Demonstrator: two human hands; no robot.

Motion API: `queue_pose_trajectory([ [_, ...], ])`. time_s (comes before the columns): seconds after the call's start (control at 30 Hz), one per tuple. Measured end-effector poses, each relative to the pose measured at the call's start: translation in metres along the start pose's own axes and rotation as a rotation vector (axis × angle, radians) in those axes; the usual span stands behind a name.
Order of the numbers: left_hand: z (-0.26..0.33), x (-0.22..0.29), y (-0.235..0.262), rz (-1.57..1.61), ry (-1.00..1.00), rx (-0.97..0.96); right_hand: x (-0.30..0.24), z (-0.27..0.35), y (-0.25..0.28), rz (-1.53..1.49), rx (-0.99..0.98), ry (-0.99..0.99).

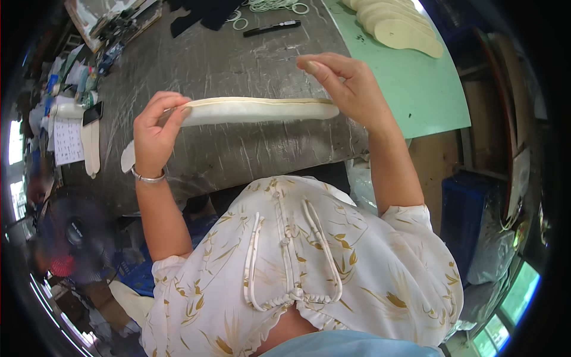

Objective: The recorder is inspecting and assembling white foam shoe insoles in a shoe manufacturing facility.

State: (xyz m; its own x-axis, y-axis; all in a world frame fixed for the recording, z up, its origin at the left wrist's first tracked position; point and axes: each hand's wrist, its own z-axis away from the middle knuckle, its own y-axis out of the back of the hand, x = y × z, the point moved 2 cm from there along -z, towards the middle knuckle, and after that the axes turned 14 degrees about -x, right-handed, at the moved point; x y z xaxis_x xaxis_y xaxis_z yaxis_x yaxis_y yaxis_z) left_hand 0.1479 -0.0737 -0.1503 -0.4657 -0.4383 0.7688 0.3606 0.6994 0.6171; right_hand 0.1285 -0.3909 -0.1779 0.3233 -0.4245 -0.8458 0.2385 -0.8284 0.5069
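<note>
Head view, looking down: a cream insole (259, 110) is held edge-on above the grey desk (238, 59), spanning the gap between both hands. Left hand (156, 132), fingers (172, 116) closed in a pinch on one end; right hand (351, 86), thumb and fingers clamped on the other end, index finger raised clear. The piece stays nearly straight between its two supports, which suggests a light, thin, moderately stiff part that probably flexes under pressure; its ends offer the surest hold. A stack of similar insoles (395, 24) lies on a green mat (416, 83); a black marker (272, 27) and what may be white rings (267, 6) lie farther back.
</note>
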Motion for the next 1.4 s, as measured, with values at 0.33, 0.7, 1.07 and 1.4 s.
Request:
queue_pose_trajectory([
  [0.33,0.004,-0.009,-0.011,0.114,0.044,-0.003,0.017,0.034,-0.009,-0.025,0.05,0.038],
  [0.7,0.013,-0.023,-0.015,0.183,0.098,-0.036,0.02,0.033,-0.005,-0.064,-0.012,-0.056],
  [1.07,-0.031,0.035,-0.101,-0.314,-0.114,-0.225,0.004,0.041,-0.016,0.074,0.064,0.206],
  [1.4,-0.037,0.031,-0.119,-0.224,-0.131,-0.107,0.022,0.064,-0.009,-0.095,0.138,0.177],
])
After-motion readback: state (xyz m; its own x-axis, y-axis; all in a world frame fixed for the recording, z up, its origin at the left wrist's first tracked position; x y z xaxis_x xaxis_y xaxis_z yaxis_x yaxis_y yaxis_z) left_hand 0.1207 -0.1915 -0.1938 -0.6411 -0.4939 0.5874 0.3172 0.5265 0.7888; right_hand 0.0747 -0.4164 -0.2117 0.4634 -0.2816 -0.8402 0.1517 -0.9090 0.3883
